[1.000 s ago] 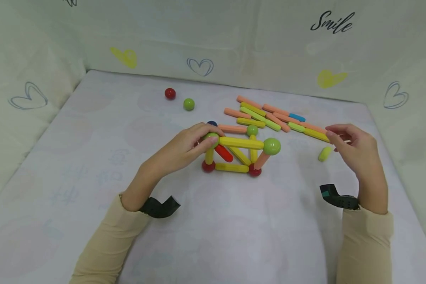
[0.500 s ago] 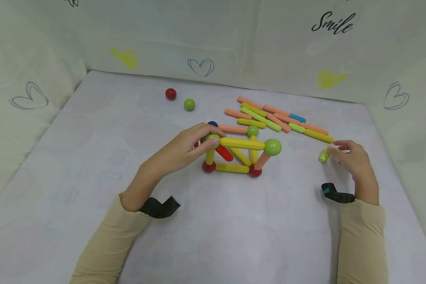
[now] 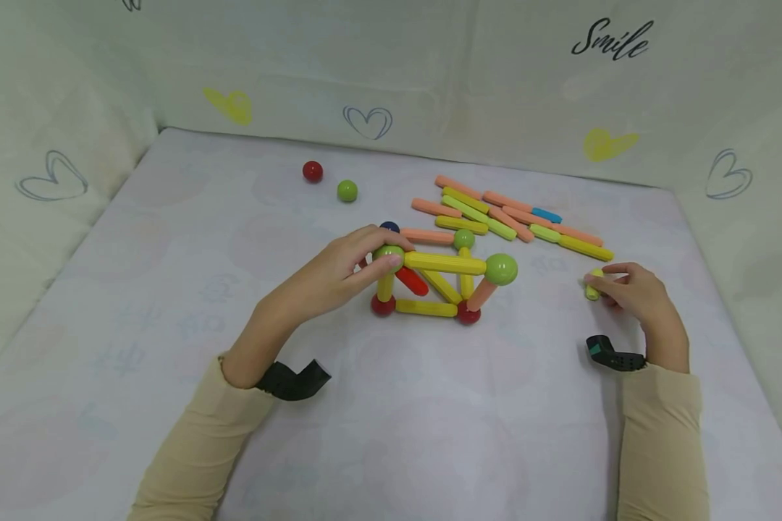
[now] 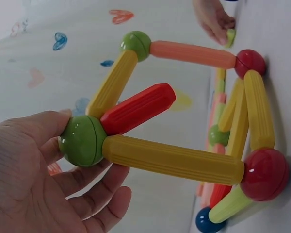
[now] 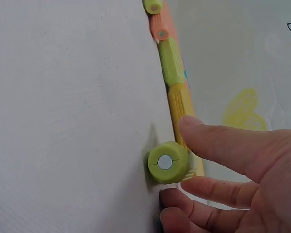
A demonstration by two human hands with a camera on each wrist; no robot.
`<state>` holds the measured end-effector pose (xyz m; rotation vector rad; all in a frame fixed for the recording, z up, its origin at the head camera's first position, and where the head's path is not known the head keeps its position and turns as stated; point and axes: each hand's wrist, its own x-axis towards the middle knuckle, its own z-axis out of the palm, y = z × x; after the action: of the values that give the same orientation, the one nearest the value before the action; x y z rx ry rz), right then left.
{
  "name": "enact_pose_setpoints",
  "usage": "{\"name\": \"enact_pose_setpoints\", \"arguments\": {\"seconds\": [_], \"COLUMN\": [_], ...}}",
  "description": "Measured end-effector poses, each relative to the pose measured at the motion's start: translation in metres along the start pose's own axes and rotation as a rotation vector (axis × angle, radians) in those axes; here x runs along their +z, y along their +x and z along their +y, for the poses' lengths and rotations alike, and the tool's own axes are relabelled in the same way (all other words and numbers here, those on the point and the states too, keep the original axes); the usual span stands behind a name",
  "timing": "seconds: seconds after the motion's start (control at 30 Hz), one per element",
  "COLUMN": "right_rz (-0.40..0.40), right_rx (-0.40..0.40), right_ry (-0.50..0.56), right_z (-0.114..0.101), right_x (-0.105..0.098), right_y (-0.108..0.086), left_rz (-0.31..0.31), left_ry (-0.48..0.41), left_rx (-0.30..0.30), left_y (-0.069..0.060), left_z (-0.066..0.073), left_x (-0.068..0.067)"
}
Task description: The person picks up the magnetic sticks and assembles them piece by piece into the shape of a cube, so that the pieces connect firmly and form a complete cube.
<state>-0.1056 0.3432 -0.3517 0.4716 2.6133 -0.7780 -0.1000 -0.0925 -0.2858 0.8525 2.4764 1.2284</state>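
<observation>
My left hand grips the green ball at the upper left corner of a frame built from magnetic rods and balls. From that ball a yellow rod leads to a red ball, and a red rod sticks out with its far end free. Another green ball tops the right corner. At the right, my right hand pinches a short light green magnetic rod between thumb and index finger. Its round end with a silver centre faces the right wrist camera; the rod still appears at the table surface.
Several loose orange, yellow and green rods lie behind the frame, with a blue rod among them. A loose red ball and a loose green ball sit at the back left. A printed cloth wall rises behind the table.
My right hand has come down and toward me from the end of the loose rods to the short green rod, and its thumb and finger have closed on it. The left hand stays put.
</observation>
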Motion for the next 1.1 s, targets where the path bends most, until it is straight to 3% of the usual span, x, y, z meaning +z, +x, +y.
{"name": "enact_pose_setpoints", "arguments": {"seconds": [0.4,0.7,1.1], "right_rz": [-0.074,-0.097,-0.064], "right_rx": [-0.065,-0.124,-0.138], "right_ry": [-0.083,-0.037,-0.038], "right_z": [-0.008,-0.011,-0.012], "right_x": [-0.002,0.0,0.002], "right_y": [-0.001,-0.004,-0.002], "left_rz": [-0.011,-0.034,-0.027], "left_ry": [-0.022,-0.079,-0.096], "left_rx": [-0.004,0.002,0.004], "left_y": [0.0,0.002,0.004], "left_z": [-0.003,-0.004,-0.007], "left_x": [0.001,0.003,0.003]}}
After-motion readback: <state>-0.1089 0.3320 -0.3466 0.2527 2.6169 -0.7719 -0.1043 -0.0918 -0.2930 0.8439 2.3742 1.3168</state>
